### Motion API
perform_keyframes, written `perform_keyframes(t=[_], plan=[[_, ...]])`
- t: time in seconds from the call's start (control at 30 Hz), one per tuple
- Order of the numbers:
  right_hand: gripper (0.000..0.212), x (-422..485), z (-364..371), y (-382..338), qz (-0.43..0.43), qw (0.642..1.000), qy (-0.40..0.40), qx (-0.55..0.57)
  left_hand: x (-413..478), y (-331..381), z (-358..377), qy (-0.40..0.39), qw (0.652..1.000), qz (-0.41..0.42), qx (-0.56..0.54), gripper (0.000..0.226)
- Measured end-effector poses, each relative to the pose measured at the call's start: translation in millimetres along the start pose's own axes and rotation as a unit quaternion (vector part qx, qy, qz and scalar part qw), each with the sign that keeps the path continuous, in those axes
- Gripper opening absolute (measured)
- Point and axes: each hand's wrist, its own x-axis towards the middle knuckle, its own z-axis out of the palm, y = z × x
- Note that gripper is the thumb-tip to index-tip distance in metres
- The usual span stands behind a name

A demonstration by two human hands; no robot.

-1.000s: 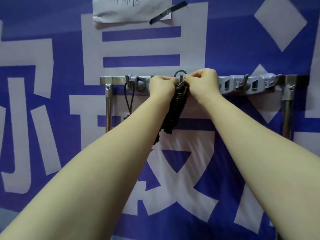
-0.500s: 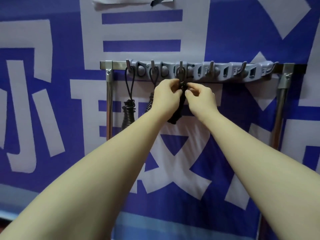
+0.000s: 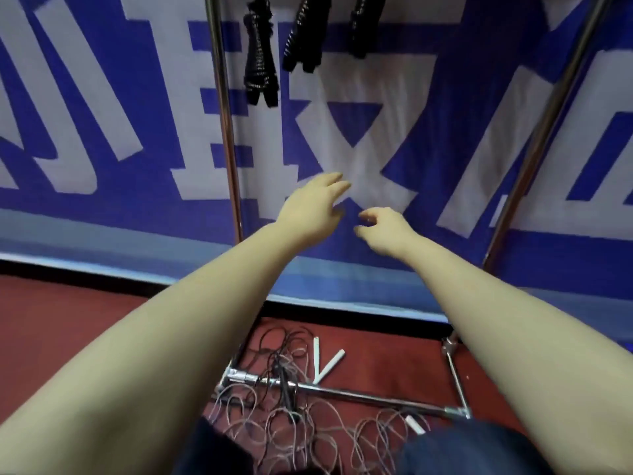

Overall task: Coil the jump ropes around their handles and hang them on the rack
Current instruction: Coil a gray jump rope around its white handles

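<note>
Transition between one rope and the next. Half a second earlier both hands were pinching a black bundle at a hook of the rack (image 3: 224, 114). Now they have let go and dropped well below it, and the view has swung down toward the floor. The left hand (image 3: 315, 207) is spread, fingers loosely straight, holding nothing. The right hand (image 3: 383, 231) hangs just beside it with fingers slackly curled, likewise empty. The rightmost bundle (image 3: 363, 25) hangs free next to two other coiled ropes (image 3: 260, 53); all three are cut off by the top edge, so the hooks are out of sight. Judged from this, three ropes are done and that hanging step is closed; the next move called for is to stoop for a fresh rope.

The remaining work lies on the red floor (image 3: 68, 320). The loose ropes (image 3: 291, 423) are thin grey-brown cords in a tangle of overlapping loops, draped over and around the rack's base bar (image 3: 359, 396). Slim white handles (image 3: 329, 363), straight and stick-like, lie among them. The hung bundles are black, tightly ribbed by their windings and tapering downward. The rack's tubes are round, polished metal. Behind them a blue-and-white banner (image 3: 445, 149) hangs with soft creases.
</note>
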Motion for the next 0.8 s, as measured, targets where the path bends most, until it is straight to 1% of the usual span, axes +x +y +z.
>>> perform_keyframes(t=[0.1,0.2,0.3,0.37,0.47,0.57,0.63,0.7,0.8], plan=[[0.048,-26.1,49.3,39.3,0.038,0.990,-0.112,-0.071,-44.6,-17.2,50.0,-0.111,0.992,-0.057,0.001,0.056],[0.037,-50.3,89.9,71.9,0.068,0.962,-0.232,-0.129,-84.6,-38.5,101.4,-0.215,0.970,-0.116,-0.015,0.058],[0.035,-69.0,126.0,97.4,0.085,0.922,-0.328,-0.189,-119.6,-55.2,147.3,-0.278,0.942,-0.182,-0.051,0.056],[0.037,-73.6,149.6,117.6,0.094,0.901,-0.368,-0.211,-139.8,-63.8,173.8,-0.300,0.924,-0.227,-0.076,0.049],[0.036,-72.7,182.5,150.8,0.119,0.885,-0.402,-0.201,-162.5,-80.9,211.7,-0.321,0.896,-0.290,-0.101,0.032],[0.031,-65.7,206.8,175.4,0.150,0.886,-0.404,-0.170,-180.5,-100.6,246.7,-0.312,0.858,-0.374,-0.161,0.020],[0.029,-55.0,221.6,189.1,0.161,0.890,-0.398,-0.153,-187.1,-110.9,267.1,-0.301,0.832,-0.427,-0.190,0.021],[0.027,-41.7,237.5,201.5,0.176,0.894,-0.389,-0.134,-189.8,-120.1,284.5,-0.290,0.806,-0.470,-0.211,0.017],[0.024,-16.3,259.9,216.6,0.195,0.905,-0.364,-0.105,-184.7,-136.9,310.3,-0.270,0.782,-0.513,-0.229,0.016]])
